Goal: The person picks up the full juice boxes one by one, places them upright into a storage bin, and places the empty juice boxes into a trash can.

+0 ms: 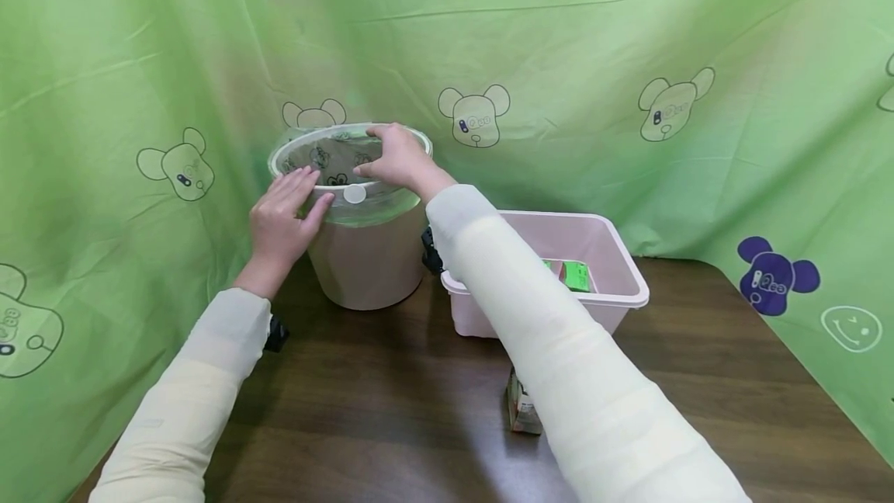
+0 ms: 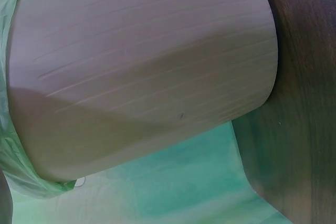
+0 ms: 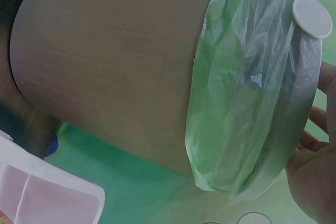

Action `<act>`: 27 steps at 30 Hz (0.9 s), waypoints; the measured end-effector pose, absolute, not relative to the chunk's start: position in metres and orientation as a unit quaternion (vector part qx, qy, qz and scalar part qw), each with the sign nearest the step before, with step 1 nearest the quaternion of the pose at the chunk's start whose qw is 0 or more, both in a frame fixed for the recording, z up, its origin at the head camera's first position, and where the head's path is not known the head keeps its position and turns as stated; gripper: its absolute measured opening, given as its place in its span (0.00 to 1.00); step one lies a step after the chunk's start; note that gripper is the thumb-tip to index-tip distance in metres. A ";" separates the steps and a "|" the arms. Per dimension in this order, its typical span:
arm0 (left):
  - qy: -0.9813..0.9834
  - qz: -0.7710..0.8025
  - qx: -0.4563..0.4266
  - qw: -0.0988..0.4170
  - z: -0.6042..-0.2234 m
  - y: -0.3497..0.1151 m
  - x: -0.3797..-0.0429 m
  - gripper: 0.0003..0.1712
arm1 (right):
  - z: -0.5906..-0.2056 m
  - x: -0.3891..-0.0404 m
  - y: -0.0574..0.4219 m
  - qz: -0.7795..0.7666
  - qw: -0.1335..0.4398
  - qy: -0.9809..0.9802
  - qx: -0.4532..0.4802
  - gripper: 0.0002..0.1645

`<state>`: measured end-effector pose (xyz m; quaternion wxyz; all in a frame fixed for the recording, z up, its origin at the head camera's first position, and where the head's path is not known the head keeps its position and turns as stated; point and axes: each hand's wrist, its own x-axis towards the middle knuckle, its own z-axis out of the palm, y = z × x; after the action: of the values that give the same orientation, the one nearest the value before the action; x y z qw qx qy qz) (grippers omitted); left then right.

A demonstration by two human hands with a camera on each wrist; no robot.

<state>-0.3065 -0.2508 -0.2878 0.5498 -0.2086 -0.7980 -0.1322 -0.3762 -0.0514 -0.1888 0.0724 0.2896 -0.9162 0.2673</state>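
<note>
Bin [image 1: 370, 262], a pale-pink plastic cylinder lined with translucent green film [image 3: 231, 93], its white rim [image 1: 332, 188] under straight-fingered left grip [image 1: 282, 216]; right grip [image 1: 398, 161] loosely spread alongside. Best smooth film evenly.

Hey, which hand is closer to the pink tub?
Right. The right hand is over the right side of the trash bin, just left of and beyond the pink tub. The left hand is at the bin's left side, farther away.
</note>
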 end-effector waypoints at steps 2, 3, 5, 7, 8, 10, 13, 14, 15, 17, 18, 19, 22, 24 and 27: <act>-0.798 -0.129 -0.209 0.550 -0.287 -0.251 -0.307 0.24 | -0.188 -0.376 -0.050 0.266 0.077 -0.915 0.294 0.47; -0.799 -0.129 -0.209 0.550 -0.287 -0.251 -0.307 0.24 | -0.188 -0.376 -0.050 0.266 0.077 -0.914 0.296 0.47; -0.800 -0.127 -0.210 0.548 -0.286 -0.251 -0.307 0.24 | -0.186 -0.375 -0.047 0.263 0.081 -0.913 0.300 0.47; -0.801 -0.127 -0.210 0.546 -0.286 -0.251 -0.306 0.24 | -0.185 -0.373 -0.045 0.264 0.085 -0.911 0.306 0.47; -0.802 -0.127 -0.210 0.545 -0.286 -0.251 -0.306 0.24 | -0.184 -0.373 -0.043 0.262 0.087 -0.910 0.308 0.47; -0.802 -0.127 -0.211 0.544 -0.286 -0.251 -0.306 0.24 | -0.182 -0.371 -0.040 0.261 0.088 -0.909 0.314 0.46; -0.800 -0.128 -0.213 0.546 -0.286 -0.252 -0.305 0.24 | -0.178 -0.368 -0.034 0.257 0.092 -0.906 0.322 0.46; -0.799 -0.129 -0.213 0.547 -0.286 -0.252 -0.305 0.24 | -0.177 -0.367 -0.031 0.255 0.093 -0.906 0.325 0.45; -0.799 -0.130 -0.213 0.547 -0.286 -0.252 -0.305 0.24 | -0.175 -0.367 -0.029 0.252 0.096 -0.906 0.328 0.45; -0.798 -0.131 -0.213 0.548 -0.286 -0.252 -0.305 0.23 | -0.173 -0.365 -0.023 0.245 0.101 -0.905 0.332 0.45; -0.798 -0.133 -0.212 0.548 -0.286 -0.252 -0.305 0.23 | -0.172 -0.364 -0.020 0.241 0.103 -0.906 0.333 0.45; -0.799 -0.133 -0.211 0.548 -0.286 -0.252 -0.305 0.23 | -0.172 -0.364 -0.017 0.238 0.106 -0.906 0.334 0.45; -0.800 -0.133 -0.209 0.547 -0.286 -0.252 -0.306 0.23 | -0.172 -0.362 -0.006 0.235 0.108 -0.905 0.338 0.45; -0.800 -0.136 -0.206 0.547 -0.287 -0.253 -0.307 0.23 | -0.174 -0.361 0.001 0.236 0.111 -0.903 0.343 0.45; -0.799 -0.139 -0.205 0.548 -0.288 -0.253 -0.307 0.23 | -0.177 -0.361 0.012 0.239 0.115 -0.898 0.352 0.44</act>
<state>-0.3071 -0.2535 -0.2877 0.5481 -0.2054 -0.7988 -0.1392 -0.3609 0.0121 -0.1765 0.1148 0.3518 -0.8978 0.2389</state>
